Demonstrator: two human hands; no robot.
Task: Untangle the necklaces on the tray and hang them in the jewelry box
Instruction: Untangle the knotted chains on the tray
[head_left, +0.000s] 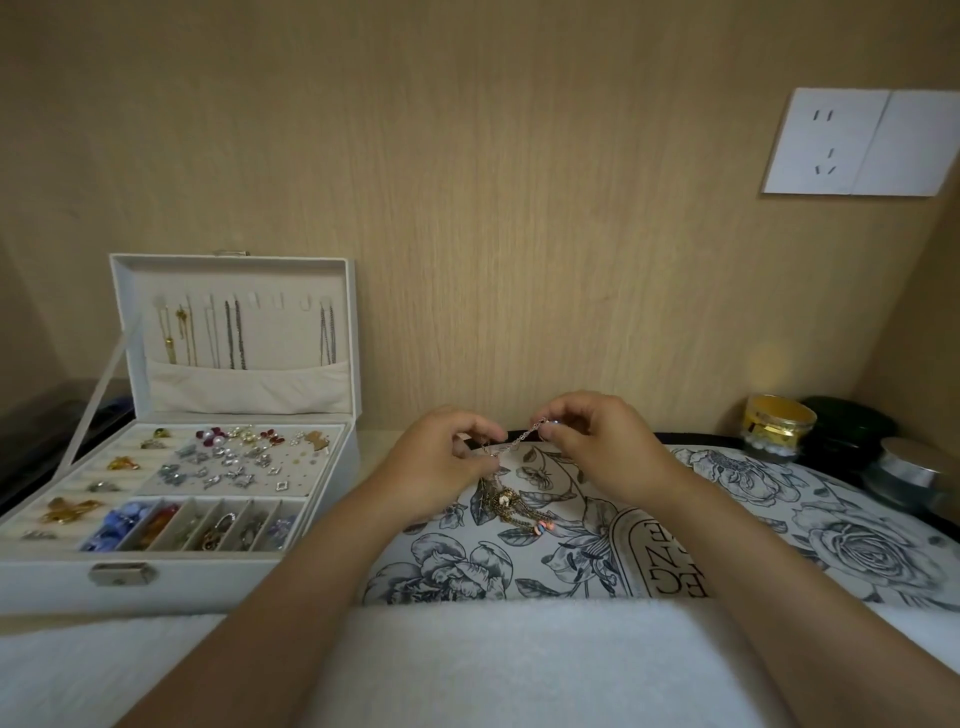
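Where the head camera looks down on the far side of the round tray printed with grey-blue roses (857, 545), the left hand (441, 460) and the right hand (602, 449) are raised a little above it. Each has its fingers curled, with thumb and fingertips pinching a thin silvery chain (515, 441) that runs taut between them. Below the left hand this chain drops into a knot of gold-toned necklaces (506, 504) lying on the tray, a few small pink beads at its near edge. To the left of the tray stands the white hinged jewelry box (208, 577), lid up, with several chains already on the row of hooks (270, 300) inside the lid and some hooks bare. Such chain is likely very light, limp and slippery, and fine enough to kink or snap if yanked; I judge it best held close to the knot with fingertips, easing loops loose rather than pulling on the ends. How many necklaces make up the knot cannot be told, the clasps are too small to find, the fingers hide the exact pinch points, and a white towel (467, 665) covers the near rim of the tray.
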